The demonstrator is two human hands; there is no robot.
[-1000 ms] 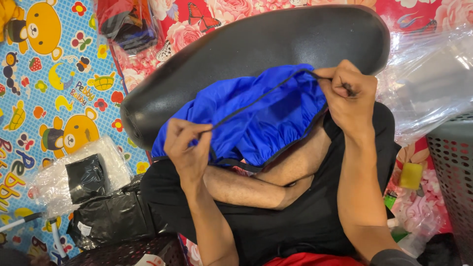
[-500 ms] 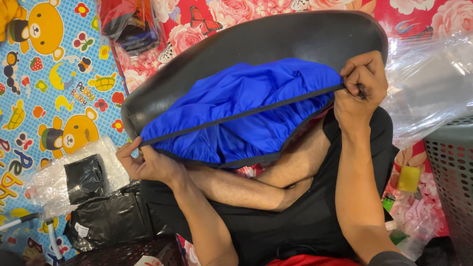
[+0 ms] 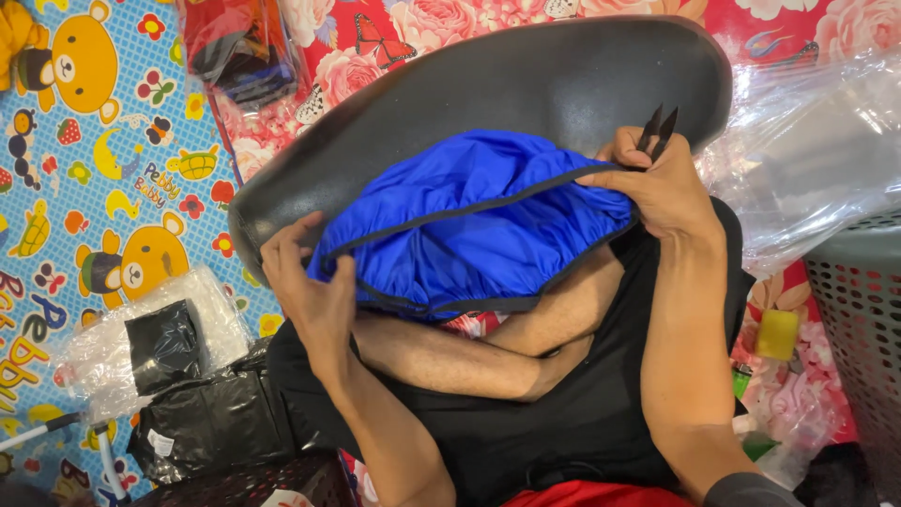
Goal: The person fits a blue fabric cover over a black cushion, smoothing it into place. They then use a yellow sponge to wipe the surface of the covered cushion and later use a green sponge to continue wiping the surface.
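A bright blue fabric cover with black elastic trim (image 3: 474, 225) lies over my crossed legs, against a long black padded seat (image 3: 507, 89). My left hand (image 3: 305, 282) pinches the cover's left edge by the trim. My right hand (image 3: 657, 183) grips the cover's right edge and also holds small black thread snips (image 3: 657, 127), whose points stick up past my fingers. The trim band runs between both hands.
A colourful cartoon play mat (image 3: 94, 169) covers the floor at left. Clear bags with black folded items (image 3: 164, 347) lie at lower left. Crinkled clear plastic (image 3: 807, 150) and a grey mesh basket (image 3: 863, 319) are at right. A bagged red item (image 3: 235, 47) lies at top.
My left hand has moved back in to the right and up, so the stretched cover has slackened and bunched. My right hand has shifted left and down a little.
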